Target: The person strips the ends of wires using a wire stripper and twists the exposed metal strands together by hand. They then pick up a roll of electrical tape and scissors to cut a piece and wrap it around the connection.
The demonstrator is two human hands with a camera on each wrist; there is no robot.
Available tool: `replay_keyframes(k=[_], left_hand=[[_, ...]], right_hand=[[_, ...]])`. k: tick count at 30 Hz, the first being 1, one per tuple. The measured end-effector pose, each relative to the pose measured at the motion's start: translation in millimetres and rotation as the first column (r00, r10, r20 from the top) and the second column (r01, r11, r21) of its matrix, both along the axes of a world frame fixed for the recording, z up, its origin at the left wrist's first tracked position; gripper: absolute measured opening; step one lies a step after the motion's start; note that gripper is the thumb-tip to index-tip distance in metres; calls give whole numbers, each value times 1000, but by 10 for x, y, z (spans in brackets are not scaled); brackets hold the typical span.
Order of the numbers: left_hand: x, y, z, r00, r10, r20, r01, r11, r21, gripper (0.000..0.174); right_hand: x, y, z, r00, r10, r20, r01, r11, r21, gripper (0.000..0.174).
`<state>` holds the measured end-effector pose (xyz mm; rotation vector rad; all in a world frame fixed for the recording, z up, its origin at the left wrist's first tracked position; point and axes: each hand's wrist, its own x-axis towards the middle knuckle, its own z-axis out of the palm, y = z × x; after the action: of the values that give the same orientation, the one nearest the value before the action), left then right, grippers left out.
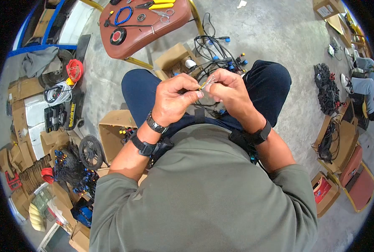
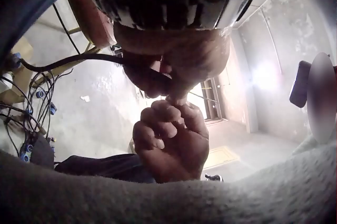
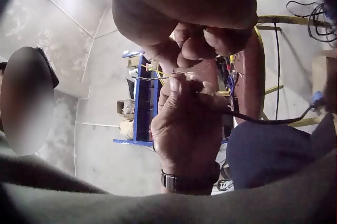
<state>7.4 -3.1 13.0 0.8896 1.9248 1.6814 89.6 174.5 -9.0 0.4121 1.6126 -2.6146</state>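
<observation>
In front of the belly, my left hand (image 1: pixel 175 97) grips the end of a black cable (image 2: pixel 79 57) between thumb and curled fingers. Thin inner wires (image 1: pixel 202 86), one of them yellow, come out past its fingertips. My right hand (image 1: pixel 232 93) faces it, thumb and fingertips pinching the fine, pale wire ends (image 1: pixel 211 80). Both sets of fingertips are close together. The right wrist view shows the cable running from the left fist toward a blue connector (image 3: pixel 317 98). Inside the fingers, the wires are hidden.
A brown chair seat (image 1: pixel 143 29) ahead carries black tape (image 1: pixel 118 36), scissors (image 1: pixel 165 16) and yellow-handled pliers (image 1: pixel 159 5). Between the knees and the chair stand a cardboard box (image 1: pixel 170 59) and a heap of black cables (image 1: pixel 214 46). Boxes and a wheel (image 1: pixel 91 152) crowd the left.
</observation>
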Motion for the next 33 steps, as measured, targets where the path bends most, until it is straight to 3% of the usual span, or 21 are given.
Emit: replay_keyframes(k=[6, 9, 16, 19, 28, 33], left_hand=[[43, 13, -18, 984, 88, 155, -100, 993, 69, 13], [29, -20, -37, 943, 49, 328, -78, 994, 74, 10], [28, -14, -28, 934, 58, 353, -90, 993, 76, 8], [33, -12, -31, 940, 66, 336, -90, 994, 59, 8], [33, -6, -22, 955, 81, 287, -98, 994, 46, 8], [41, -12, -46, 942, 112, 316, -136, 989, 56, 8]], right_hand=[[4, 37, -81, 999, 29, 42, -28, 999, -25, 4], [8, 71, -99, 994, 71, 77, -67, 996, -50, 7], [-21, 116, 60, 999, 51, -10, -51, 998, -23, 23], [-25, 142, 108, 998, 69, -5, -69, 997, 42, 21], [-22, 83, 38, 999, 29, 24, -28, 999, -19, 15], [-15, 25, -2, 1000, -13, 6, 13, 999, 38, 15]])
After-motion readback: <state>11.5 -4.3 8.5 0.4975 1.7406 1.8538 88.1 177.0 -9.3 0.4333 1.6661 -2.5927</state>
